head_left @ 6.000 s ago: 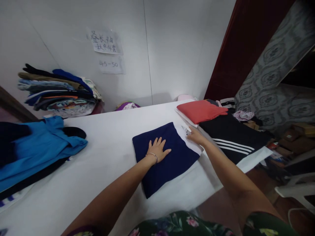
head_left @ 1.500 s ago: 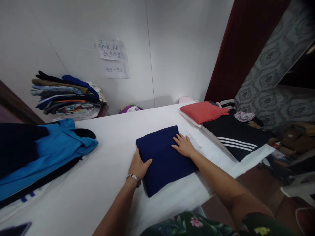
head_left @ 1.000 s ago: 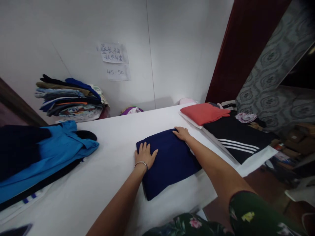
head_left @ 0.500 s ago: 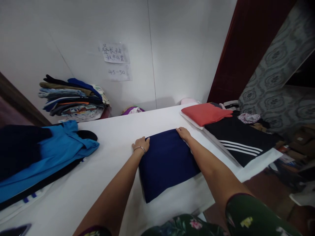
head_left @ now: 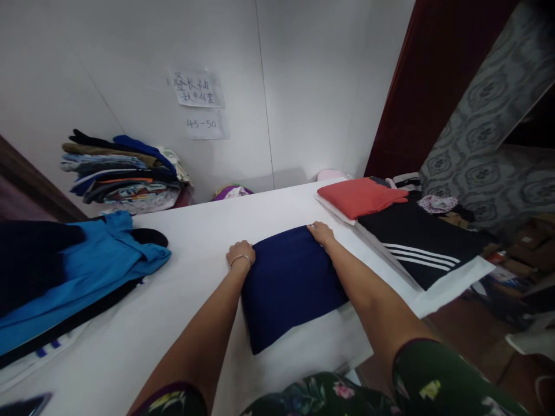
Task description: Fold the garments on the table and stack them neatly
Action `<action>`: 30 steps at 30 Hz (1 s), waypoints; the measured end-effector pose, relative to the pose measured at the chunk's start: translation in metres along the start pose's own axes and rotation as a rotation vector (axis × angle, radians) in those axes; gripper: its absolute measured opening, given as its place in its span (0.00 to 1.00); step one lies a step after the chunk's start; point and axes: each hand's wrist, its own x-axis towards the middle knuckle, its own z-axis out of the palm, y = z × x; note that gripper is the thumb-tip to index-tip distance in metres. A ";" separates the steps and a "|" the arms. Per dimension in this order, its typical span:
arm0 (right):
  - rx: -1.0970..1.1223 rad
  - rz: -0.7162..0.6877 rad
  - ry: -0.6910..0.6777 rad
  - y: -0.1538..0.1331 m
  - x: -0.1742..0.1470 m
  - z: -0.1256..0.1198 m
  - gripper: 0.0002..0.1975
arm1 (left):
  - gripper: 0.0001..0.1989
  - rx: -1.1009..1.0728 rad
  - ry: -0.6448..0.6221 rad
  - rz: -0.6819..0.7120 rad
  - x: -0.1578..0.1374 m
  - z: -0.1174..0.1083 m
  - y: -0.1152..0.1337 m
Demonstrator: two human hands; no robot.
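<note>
Navy folded cloth (head_left: 297,286), far corners in the closed grip of left hand (head_left: 241,254) and right hand (head_left: 321,233)

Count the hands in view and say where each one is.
2. The left hand is at the far left corner of the navy cloth; the right hand is at its far right corner. Some fingertips are hidden.
</note>
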 end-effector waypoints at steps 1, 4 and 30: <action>0.002 -0.003 -0.001 0.000 0.000 0.000 0.26 | 0.20 0.001 -0.001 0.007 -0.002 -0.002 0.000; 0.017 -0.016 0.005 0.001 -0.001 0.001 0.26 | 0.22 0.003 0.023 0.062 -0.015 -0.007 0.004; -0.108 -0.387 -0.126 -0.019 -0.082 0.002 0.28 | 0.38 0.101 -0.100 0.309 -0.052 0.012 0.016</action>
